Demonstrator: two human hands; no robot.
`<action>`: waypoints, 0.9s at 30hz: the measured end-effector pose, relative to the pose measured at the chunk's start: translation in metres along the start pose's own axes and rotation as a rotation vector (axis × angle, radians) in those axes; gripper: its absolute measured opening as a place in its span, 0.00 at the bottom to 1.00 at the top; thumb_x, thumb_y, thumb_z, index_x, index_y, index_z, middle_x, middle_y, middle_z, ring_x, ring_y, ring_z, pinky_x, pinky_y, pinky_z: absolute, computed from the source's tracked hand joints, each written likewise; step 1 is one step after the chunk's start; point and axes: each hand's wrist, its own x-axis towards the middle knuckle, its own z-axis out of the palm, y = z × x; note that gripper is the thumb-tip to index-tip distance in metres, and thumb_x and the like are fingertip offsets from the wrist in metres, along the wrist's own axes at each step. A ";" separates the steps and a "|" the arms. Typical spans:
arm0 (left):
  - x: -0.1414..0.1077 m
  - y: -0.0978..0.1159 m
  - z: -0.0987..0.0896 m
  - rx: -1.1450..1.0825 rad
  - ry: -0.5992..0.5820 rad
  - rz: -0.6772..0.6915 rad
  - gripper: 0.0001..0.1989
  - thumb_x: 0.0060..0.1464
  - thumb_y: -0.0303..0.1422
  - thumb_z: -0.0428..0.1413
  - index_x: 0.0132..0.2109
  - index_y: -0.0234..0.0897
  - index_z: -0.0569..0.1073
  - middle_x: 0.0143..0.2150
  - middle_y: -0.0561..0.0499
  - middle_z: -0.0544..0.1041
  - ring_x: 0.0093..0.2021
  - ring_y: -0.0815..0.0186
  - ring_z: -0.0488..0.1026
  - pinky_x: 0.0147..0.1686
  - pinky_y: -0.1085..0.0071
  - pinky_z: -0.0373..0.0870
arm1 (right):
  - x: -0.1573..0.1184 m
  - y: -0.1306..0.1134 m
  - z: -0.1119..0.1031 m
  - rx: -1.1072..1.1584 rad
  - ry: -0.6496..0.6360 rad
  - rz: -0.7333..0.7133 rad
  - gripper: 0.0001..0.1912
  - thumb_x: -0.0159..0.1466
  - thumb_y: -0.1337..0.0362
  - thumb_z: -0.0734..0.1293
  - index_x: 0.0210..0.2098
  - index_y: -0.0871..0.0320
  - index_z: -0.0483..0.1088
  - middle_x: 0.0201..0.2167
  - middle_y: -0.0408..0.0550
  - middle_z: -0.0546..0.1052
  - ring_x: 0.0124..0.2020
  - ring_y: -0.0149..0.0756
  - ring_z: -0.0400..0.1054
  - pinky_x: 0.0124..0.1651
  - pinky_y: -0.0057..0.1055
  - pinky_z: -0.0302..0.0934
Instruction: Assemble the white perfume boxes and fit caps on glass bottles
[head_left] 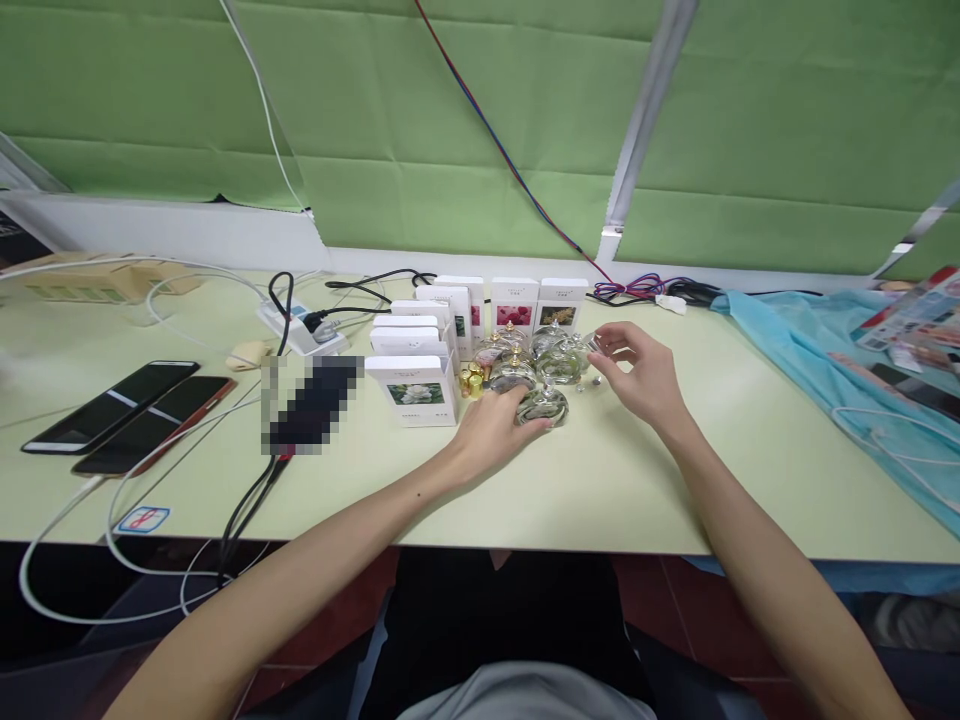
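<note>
Several round glass bottles stand close together at the middle of the table. My left hand point(495, 428) is closed at the nearest bottle point(543, 406), thumb against its left side and fingertips partly behind it. My right hand point(637, 368) is closed, thumb and fingers around a small clear piece point(597, 343), at the right of another bottle point(561, 362). Small gold caps point(472, 380) lie left of the bottles. A tiny round part point(597, 381) rests below my right fingertips. White boxes with flower pictures point(415, 394) stand upright at the left and behind.
Two phones point(112, 405), white cables and a white power strip point(300, 330) lie on the left of the pale table point(570, 500). A blue cloth point(810, 370) covers the right side. Wires point(637, 290) run along the back edge.
</note>
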 end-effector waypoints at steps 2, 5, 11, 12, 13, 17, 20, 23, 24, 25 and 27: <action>-0.001 0.000 0.000 -0.011 0.000 0.004 0.16 0.61 0.48 0.58 0.42 0.39 0.73 0.31 0.50 0.77 0.30 0.59 0.73 0.28 0.69 0.57 | -0.002 -0.007 0.002 0.092 -0.012 -0.063 0.14 0.63 0.57 0.71 0.45 0.55 0.74 0.41 0.49 0.79 0.38 0.38 0.75 0.43 0.38 0.73; -0.001 0.000 0.000 -0.023 -0.005 -0.001 0.15 0.61 0.48 0.58 0.43 0.40 0.73 0.32 0.50 0.78 0.31 0.59 0.74 0.28 0.69 0.57 | -0.006 -0.013 0.006 0.148 -0.075 -0.113 0.11 0.63 0.58 0.71 0.43 0.55 0.74 0.41 0.49 0.78 0.38 0.37 0.74 0.45 0.39 0.74; 0.000 0.000 0.002 -0.028 0.016 -0.005 0.15 0.60 0.46 0.59 0.44 0.40 0.74 0.33 0.50 0.78 0.33 0.58 0.75 0.29 0.69 0.59 | -0.009 -0.016 0.012 0.134 -0.126 -0.078 0.10 0.63 0.58 0.71 0.41 0.55 0.74 0.42 0.50 0.80 0.40 0.40 0.75 0.47 0.42 0.74; 0.000 0.000 0.002 -0.030 0.017 -0.003 0.14 0.60 0.46 0.60 0.44 0.40 0.74 0.33 0.50 0.78 0.33 0.58 0.75 0.30 0.69 0.59 | -0.009 -0.016 0.012 0.135 -0.127 -0.072 0.10 0.63 0.59 0.71 0.41 0.55 0.74 0.42 0.50 0.80 0.40 0.40 0.75 0.47 0.42 0.74; 0.000 0.000 0.001 -0.032 0.019 0.000 0.14 0.60 0.46 0.60 0.44 0.41 0.74 0.33 0.50 0.78 0.33 0.58 0.75 0.30 0.69 0.59 | -0.009 -0.016 0.013 0.137 -0.127 -0.065 0.10 0.63 0.59 0.71 0.41 0.56 0.74 0.42 0.50 0.80 0.41 0.40 0.75 0.47 0.42 0.74; -0.001 0.001 0.001 -0.035 0.023 0.007 0.14 0.60 0.46 0.60 0.44 0.41 0.74 0.32 0.50 0.78 0.33 0.58 0.75 0.30 0.69 0.59 | -0.010 -0.017 0.013 0.143 -0.123 -0.046 0.11 0.62 0.59 0.72 0.41 0.56 0.74 0.42 0.50 0.80 0.38 0.39 0.75 0.45 0.41 0.73; -0.001 0.001 0.000 -0.034 0.016 0.008 0.15 0.61 0.47 0.59 0.43 0.40 0.74 0.32 0.50 0.78 0.32 0.58 0.75 0.29 0.69 0.58 | -0.010 -0.019 0.013 0.150 -0.113 -0.016 0.12 0.61 0.57 0.73 0.40 0.56 0.73 0.40 0.48 0.80 0.34 0.36 0.73 0.42 0.39 0.73; -0.001 0.000 0.000 -0.028 0.014 0.005 0.15 0.61 0.47 0.59 0.43 0.40 0.74 0.32 0.50 0.78 0.32 0.58 0.75 0.29 0.69 0.58 | -0.010 -0.022 0.013 0.216 -0.089 0.026 0.14 0.60 0.56 0.74 0.41 0.56 0.72 0.41 0.48 0.79 0.35 0.36 0.73 0.42 0.38 0.73; -0.001 0.000 0.000 -0.026 0.015 0.007 0.15 0.61 0.47 0.59 0.43 0.40 0.74 0.32 0.50 0.78 0.32 0.58 0.75 0.29 0.69 0.58 | -0.010 -0.024 0.014 0.257 -0.079 0.041 0.16 0.59 0.55 0.74 0.42 0.55 0.72 0.42 0.48 0.78 0.36 0.36 0.74 0.42 0.37 0.73; -0.001 0.000 0.001 -0.024 0.017 0.010 0.15 0.60 0.47 0.59 0.43 0.40 0.74 0.32 0.50 0.78 0.32 0.58 0.75 0.29 0.69 0.58 | -0.010 -0.025 0.014 0.304 -0.074 0.059 0.17 0.59 0.54 0.75 0.43 0.55 0.71 0.42 0.48 0.78 0.38 0.36 0.74 0.42 0.36 0.73; -0.001 -0.001 0.001 -0.023 0.018 0.020 0.15 0.60 0.47 0.59 0.43 0.40 0.74 0.32 0.50 0.78 0.32 0.59 0.74 0.29 0.69 0.58 | -0.011 -0.028 0.015 0.399 -0.075 0.109 0.21 0.59 0.52 0.75 0.47 0.54 0.71 0.38 0.45 0.78 0.38 0.36 0.74 0.41 0.35 0.72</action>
